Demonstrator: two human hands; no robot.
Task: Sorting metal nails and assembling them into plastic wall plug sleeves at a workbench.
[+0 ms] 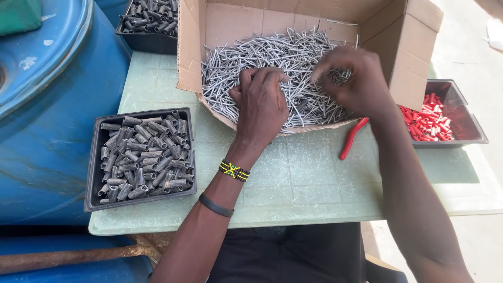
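Both arms stretched forward, left hand curled knuckles up, right hand bunched with fingertips pinched together.

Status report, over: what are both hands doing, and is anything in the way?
Left hand and right hand both in the cardboard box, fingers gathering grey wire pieces. Grip hidden. Red-handled pliers beside the box, clear of hands.

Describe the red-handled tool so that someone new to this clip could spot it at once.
Start at the open cardboard box full of grey wire pieces at the back of the pale green table. Just beyond its front right corner, below the right hand, lie the pliers. They are the only long, red-handled thing lying directly on the tabletop.
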